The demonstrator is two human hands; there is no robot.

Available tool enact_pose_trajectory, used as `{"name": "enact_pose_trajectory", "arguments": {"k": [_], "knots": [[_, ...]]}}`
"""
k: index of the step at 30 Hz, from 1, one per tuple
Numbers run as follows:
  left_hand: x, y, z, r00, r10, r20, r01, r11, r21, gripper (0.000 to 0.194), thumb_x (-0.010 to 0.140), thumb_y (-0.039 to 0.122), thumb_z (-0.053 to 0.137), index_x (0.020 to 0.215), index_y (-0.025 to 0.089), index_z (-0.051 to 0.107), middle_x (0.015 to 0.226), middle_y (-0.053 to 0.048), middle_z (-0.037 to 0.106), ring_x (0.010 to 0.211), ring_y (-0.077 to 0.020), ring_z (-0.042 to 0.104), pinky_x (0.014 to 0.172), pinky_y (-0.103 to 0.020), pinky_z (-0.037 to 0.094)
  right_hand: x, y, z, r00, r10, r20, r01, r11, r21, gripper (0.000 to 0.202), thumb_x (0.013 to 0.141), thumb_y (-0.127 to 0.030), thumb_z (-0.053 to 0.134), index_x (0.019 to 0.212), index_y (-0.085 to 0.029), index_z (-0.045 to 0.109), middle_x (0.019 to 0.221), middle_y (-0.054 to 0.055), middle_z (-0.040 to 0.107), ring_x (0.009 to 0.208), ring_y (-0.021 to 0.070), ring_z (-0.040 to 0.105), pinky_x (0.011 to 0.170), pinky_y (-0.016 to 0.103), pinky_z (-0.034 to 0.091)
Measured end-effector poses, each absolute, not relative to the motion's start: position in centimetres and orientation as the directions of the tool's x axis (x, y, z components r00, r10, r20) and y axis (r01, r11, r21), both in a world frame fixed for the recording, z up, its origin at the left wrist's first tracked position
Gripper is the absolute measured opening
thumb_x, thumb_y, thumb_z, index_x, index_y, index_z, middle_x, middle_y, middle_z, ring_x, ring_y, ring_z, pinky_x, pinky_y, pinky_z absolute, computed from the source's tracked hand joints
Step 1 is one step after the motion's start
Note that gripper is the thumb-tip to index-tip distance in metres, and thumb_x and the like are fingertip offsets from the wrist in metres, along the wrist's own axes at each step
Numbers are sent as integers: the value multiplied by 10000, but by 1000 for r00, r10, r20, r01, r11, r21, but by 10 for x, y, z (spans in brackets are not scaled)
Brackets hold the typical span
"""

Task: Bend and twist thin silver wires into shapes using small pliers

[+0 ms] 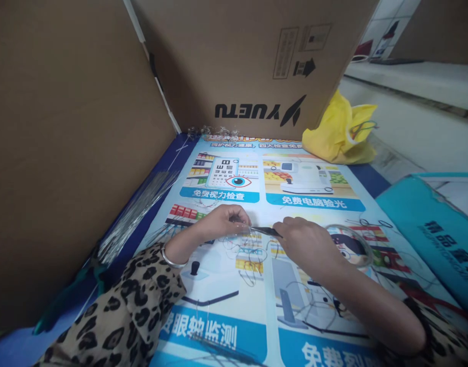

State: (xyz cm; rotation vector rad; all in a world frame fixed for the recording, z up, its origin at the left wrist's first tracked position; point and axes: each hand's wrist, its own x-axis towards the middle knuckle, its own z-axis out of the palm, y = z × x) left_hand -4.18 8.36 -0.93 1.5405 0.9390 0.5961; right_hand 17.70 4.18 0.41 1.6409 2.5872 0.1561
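My left hand [228, 221] is closed in a pinch on a thin wire [250, 278], whose fine loops hang below the fingers over the poster. My right hand [306, 242] is wrapped round slim needle-nose pliers [267, 231]; their handles are hidden in the palm. The narrow metal jaws point left and reach the wire at my left fingertips. Whether the jaws are closed on it is too small to tell. More loose dark wire pieces [313, 306] lie beneath my right forearm.
A printed poster [270, 285] covers the blue table. Cardboard walls [234, 61] rise at the back and left. Green-handled pliers [79, 285] and a bundle of straight wires [136, 216] lie at left. A yellow bag [338, 135] and a teal box [428, 224] stand at right.
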Motion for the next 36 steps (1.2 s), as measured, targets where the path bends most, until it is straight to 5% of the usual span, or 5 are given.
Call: {"name": "enact_pose_trajectory", "arguments": {"k": [36], "knots": [[-37,80,-14,514,856,-63,220,-60,974,219,668,232,705,773,129,542,740,-3,594,640,-81,535,618,-223,439,180,41,8,-452,892,-25,886,452,108,147,804,-155,474,826,-202,612,778,49,601,759,178,541,585,270,289]]}}
